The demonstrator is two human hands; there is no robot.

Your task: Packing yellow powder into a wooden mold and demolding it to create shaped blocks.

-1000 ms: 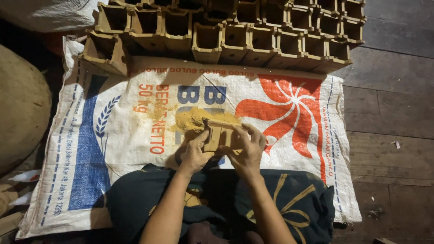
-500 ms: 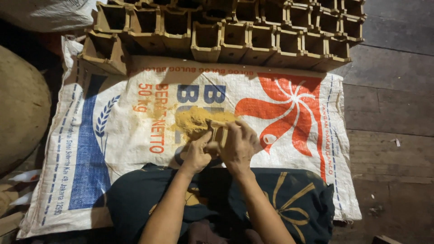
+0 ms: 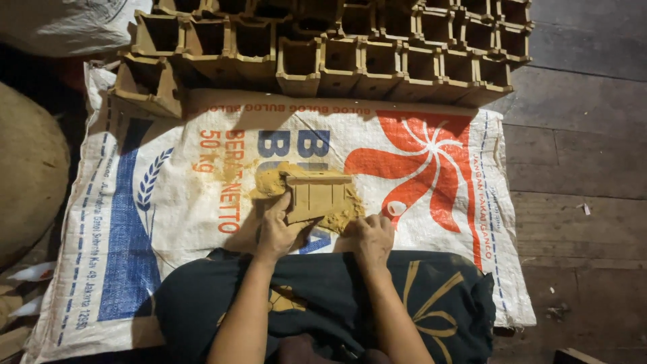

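A square tan clay pot (image 3: 317, 195) lies on its side on a printed white woven sack (image 3: 175, 195), over a small heap of loose yellowish clay powder (image 3: 268, 182). My left hand (image 3: 278, 226) grips the pot's near left side. My right hand (image 3: 373, 236) rests with curled fingers on the powder at the pot's lower right corner; it holds nothing that I can see. Both forearms reach out over a dark cloth with gold lines (image 3: 418, 303) that covers my lap.
Rows of similar square clay pots (image 3: 377, 64) stand along the sack's far edge, one tipped at the left end (image 3: 145, 84). A large rounded brown sack (image 3: 27, 175) sits at the left. Dark wooden floorboards (image 3: 579, 168) lie to the right.
The pot has been laid down flat on the sack with its side facing up. My right hand has come off it and dropped to the powder beside it.
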